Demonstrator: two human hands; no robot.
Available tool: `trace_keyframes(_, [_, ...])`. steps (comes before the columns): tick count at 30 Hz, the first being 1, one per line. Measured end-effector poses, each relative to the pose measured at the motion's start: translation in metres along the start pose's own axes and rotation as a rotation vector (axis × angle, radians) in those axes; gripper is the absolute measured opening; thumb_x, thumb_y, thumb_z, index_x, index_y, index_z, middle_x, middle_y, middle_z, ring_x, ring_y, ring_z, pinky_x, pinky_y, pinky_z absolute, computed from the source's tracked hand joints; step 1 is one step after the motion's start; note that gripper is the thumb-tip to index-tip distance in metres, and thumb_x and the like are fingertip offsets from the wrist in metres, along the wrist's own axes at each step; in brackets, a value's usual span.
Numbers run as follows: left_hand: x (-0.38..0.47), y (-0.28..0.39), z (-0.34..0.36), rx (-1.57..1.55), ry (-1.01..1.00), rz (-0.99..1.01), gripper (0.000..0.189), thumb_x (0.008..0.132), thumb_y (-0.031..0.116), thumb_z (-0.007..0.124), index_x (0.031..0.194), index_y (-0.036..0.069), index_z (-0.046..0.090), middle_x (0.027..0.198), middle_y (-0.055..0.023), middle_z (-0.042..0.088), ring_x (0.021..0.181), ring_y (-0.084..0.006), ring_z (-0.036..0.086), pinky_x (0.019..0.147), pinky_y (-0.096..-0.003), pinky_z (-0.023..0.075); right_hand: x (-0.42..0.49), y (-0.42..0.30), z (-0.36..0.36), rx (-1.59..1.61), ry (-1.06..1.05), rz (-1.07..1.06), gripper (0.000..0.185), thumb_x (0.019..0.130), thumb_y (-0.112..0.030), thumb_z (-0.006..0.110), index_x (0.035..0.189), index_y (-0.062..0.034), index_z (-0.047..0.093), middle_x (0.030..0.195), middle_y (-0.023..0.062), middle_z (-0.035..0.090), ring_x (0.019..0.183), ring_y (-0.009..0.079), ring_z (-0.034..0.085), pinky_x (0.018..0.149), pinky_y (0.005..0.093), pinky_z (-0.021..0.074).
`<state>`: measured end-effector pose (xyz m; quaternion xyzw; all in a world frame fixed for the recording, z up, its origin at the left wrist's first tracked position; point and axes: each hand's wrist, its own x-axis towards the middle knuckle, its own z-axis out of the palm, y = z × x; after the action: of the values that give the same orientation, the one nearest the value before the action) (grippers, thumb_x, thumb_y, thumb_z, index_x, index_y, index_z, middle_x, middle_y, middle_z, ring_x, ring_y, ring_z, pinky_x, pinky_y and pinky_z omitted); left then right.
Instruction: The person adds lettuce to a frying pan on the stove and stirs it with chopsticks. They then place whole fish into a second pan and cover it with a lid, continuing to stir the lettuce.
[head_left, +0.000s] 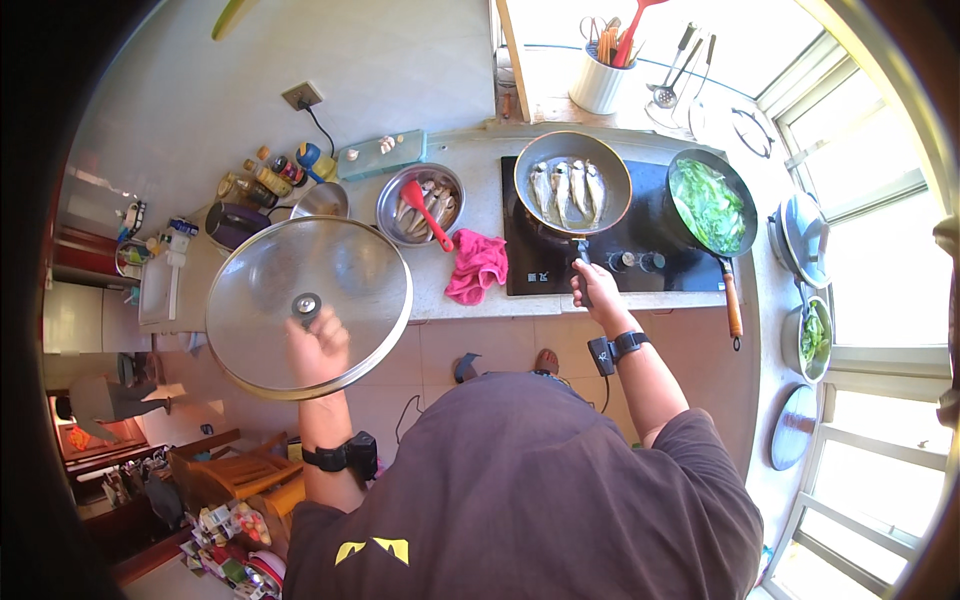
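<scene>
My left hand (319, 345) grips the knob of a large round glass lid (360, 277) with a metal rim. The hand shows slightly blurred through the glass, and the lid is held up left of the cooktop, over the counter's front edge. My right hand (596, 289) is closed around the black handle of a frying pan (574, 143) on the left side of the black cooktop (532, 262). Several whole small fish (577, 191) lie side by side in that pan. Right of it, a wok (742, 240) with a wooden handle holds leafy greens (705, 202).
A steel bowl (386, 229) of fish with a red spatula (427, 214) and a pink cloth (476, 266) stand left of the cooktop. Bottles (266, 180) line the wall. At right are a lidded pot (802, 232), a bowl of greens (814, 337) and a round lid (793, 427).
</scene>
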<state>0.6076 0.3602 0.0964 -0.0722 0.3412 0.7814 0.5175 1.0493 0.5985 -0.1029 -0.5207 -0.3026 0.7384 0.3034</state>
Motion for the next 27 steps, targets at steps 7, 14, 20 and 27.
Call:
trace_keyframes(7, [0.031, -0.038, 0.031, -0.012, -0.04, -0.088, 0.041, 0.112, 0.048, 0.035, 0.094, 0.013, 0.046, 0.075, 0.003, 0.038, 0.056, -0.0091, 0.029, 0.048, -0.0267, 0.0264, -0.016, -0.009, -0.021, 0.033, -0.035, -0.018, 0.035, 0.108, -0.039, 0.059, 0.121, -0.0066, 0.058, 0.088, 0.0083, 0.066, 0.063, 0.0172, 0.065, 0.056, 0.0342, 0.0613])
trace_keyframes(14, [0.081, -0.138, 0.141, 0.451, -0.045, -0.027, 0.034, 0.111, 0.045, 0.044, 0.099, 0.015, 0.056, 0.076, 0.0026, 0.049, 0.061, -0.0107, 0.046, 0.052, -0.0261, 0.0377, -0.064, -0.001, -0.109, 0.091, 0.147, -0.077, 0.046, 0.106, -0.041, 0.063, 0.137, -0.0071, 0.056, 0.102, 0.0106, 0.069, 0.082, 0.0206, 0.07, 0.071, 0.0358, 0.0624])
trace_keyframes(20, [0.158, -0.268, 0.237, 0.662, -0.259, 0.023, 0.019, 0.107, 0.028, 0.049, 0.108, 0.011, 0.055, 0.07, 0.0016, 0.041, 0.048, -0.0069, 0.032, 0.042, -0.0265, 0.0246, -0.114, 0.016, -0.212, 0.112, 0.207, -0.056, 0.046, 0.109, -0.034, 0.06, 0.144, -0.004, 0.052, 0.097, 0.0076, 0.069, 0.077, 0.0163, 0.07, 0.069, 0.0328, 0.0623])
trace_keyframes(27, [0.24, -0.418, 0.306, 1.791, -0.285, 0.539, 0.052, 0.102, 0.041, 0.052, 0.128, -0.004, 0.049, 0.124, -0.0344, 0.068, 0.119, -0.0474, 0.066, 0.107, -0.0529, 0.0488, -0.166, 0.034, -0.318, 0.142, 0.349, -0.026, 0.047, 0.109, -0.029, 0.06, 0.147, -0.0025, 0.051, 0.097, 0.0076, 0.069, 0.076, 0.0157, 0.07, 0.068, 0.0319, 0.0624])
